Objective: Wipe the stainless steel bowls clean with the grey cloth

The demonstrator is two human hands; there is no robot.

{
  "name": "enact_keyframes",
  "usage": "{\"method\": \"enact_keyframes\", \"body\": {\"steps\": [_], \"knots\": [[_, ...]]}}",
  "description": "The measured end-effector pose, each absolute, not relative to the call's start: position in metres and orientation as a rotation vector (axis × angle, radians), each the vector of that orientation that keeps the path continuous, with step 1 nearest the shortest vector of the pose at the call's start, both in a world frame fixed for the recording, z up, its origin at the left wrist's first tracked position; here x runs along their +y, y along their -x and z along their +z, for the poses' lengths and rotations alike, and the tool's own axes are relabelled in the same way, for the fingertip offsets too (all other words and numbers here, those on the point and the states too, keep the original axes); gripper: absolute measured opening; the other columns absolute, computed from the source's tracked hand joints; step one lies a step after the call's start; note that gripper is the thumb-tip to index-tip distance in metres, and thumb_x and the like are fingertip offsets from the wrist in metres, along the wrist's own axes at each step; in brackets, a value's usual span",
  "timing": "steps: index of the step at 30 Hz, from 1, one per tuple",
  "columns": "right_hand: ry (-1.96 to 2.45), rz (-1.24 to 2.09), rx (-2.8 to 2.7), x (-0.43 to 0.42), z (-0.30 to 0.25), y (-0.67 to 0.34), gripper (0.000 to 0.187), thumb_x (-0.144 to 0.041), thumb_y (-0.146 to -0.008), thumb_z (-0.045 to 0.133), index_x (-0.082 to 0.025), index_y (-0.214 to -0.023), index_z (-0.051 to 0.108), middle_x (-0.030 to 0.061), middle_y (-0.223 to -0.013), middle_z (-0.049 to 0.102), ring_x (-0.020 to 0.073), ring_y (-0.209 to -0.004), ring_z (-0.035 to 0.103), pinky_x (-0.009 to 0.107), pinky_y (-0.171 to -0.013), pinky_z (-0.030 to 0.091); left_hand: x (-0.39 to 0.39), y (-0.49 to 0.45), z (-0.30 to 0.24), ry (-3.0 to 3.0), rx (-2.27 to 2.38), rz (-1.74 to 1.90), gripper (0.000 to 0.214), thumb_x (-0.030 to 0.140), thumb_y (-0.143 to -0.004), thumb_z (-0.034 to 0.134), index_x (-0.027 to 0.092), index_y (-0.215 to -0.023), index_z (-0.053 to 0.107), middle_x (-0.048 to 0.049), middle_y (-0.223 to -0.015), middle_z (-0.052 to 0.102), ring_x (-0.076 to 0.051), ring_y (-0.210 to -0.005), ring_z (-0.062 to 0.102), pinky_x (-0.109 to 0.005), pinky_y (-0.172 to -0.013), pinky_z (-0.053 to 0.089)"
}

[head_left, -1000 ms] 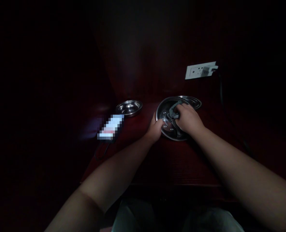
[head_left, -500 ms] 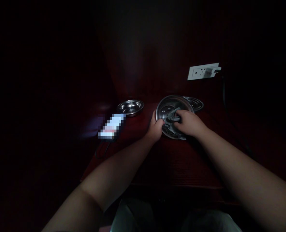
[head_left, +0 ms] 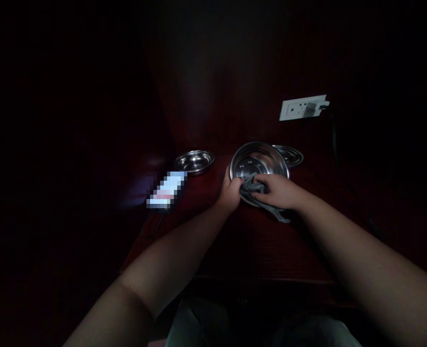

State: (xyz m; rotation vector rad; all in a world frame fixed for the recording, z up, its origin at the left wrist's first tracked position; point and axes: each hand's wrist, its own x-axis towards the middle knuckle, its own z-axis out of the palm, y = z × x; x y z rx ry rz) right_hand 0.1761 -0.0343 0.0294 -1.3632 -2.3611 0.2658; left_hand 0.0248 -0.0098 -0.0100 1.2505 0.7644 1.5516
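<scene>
A shiny steel bowl (head_left: 271, 161) is tilted so that its inside faces me. My left hand (head_left: 231, 193) grips its left rim, thumb over the edge and the other fingers hidden behind the wall. Bunched in my right hand (head_left: 276, 191) is a grey-green cloth (head_left: 252, 185), pressed against the lower inside of the bowl. One end of the cloth hangs over the near rim. Behind the bowl on the right lies a round steel lid or plate (head_left: 291, 155), partly covered. A smaller steel bowl (head_left: 195, 161) sits to the left, apart from both hands.
A phone (head_left: 167, 189) with a lit, blurred screen and a cable lies left on the dark red table (head_left: 256, 246). On the back wall is a white socket plate (head_left: 303, 107) with a plug and a hanging cord. The surroundings are very dark.
My right hand has moved the cloth down and slightly nearer to me inside the bowl; more cloth hangs over the near rim. My left hand keeps its hold, shifting slightly left.
</scene>
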Motion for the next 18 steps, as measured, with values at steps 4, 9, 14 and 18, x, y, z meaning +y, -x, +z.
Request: {"method": "enact_keyframes", "body": {"steps": [4, 9, 14, 18], "knots": [[1.272, 0.341, -2.371, -0.035, 0.029, -0.176, 0.022, -0.036, -0.073, 0.055, -0.019, -0.086, 0.058, 0.0038, -0.078, 0.063, 0.0164, -0.069, 0.056, 0.029, -0.065, 0.04, -0.011, -0.024, -0.009, -1.26, 0.79, 1.544, 0.037, 0.021, -0.066, 0.049, 0.018, -0.103, 0.055, -0.0029, -0.091, 0.062, -0.021, -0.099, 0.054, -0.032, -0.088, 0.04], [1.158, 0.441, -2.362, -0.038, 0.032, -0.173, 0.019, -0.034, -0.075, 0.053, -0.017, -0.084, 0.058, 0.0032, -0.075, 0.06, 0.0154, -0.068, 0.054, 0.029, -0.064, 0.041, -0.016, -0.025, -0.003, -1.234, 0.796, 1.54, 0.038, 0.022, -0.067, 0.049, 0.019, -0.104, 0.056, -0.0024, -0.093, 0.063, -0.02, -0.095, 0.055, -0.031, -0.086, 0.04], [1.059, 0.524, -2.358, -0.041, 0.034, -0.171, 0.024, -0.038, -0.077, 0.054, -0.016, -0.087, 0.058, 0.0033, -0.076, 0.06, 0.0153, -0.068, 0.053, 0.03, -0.065, 0.042, -0.02, -0.026, 0.001, -1.226, 0.784, 1.55, 0.031, 0.024, -0.072, 0.05, 0.018, -0.101, 0.058, -0.0035, -0.101, 0.063, -0.019, -0.095, 0.056, -0.031, -0.088, 0.039], [0.978, 0.584, -2.351, -0.042, 0.032, -0.171, 0.033, -0.042, -0.075, 0.058, -0.016, -0.095, 0.059, 0.0055, -0.087, 0.063, 0.0177, -0.078, 0.056, 0.033, -0.073, 0.044, -0.018, -0.028, 0.0, -1.173, 0.728, 1.554, 0.029, 0.029, -0.076, 0.051, 0.017, -0.102, 0.059, -0.0054, -0.102, 0.064, -0.02, -0.098, 0.056, -0.032, -0.091, 0.039]]}}
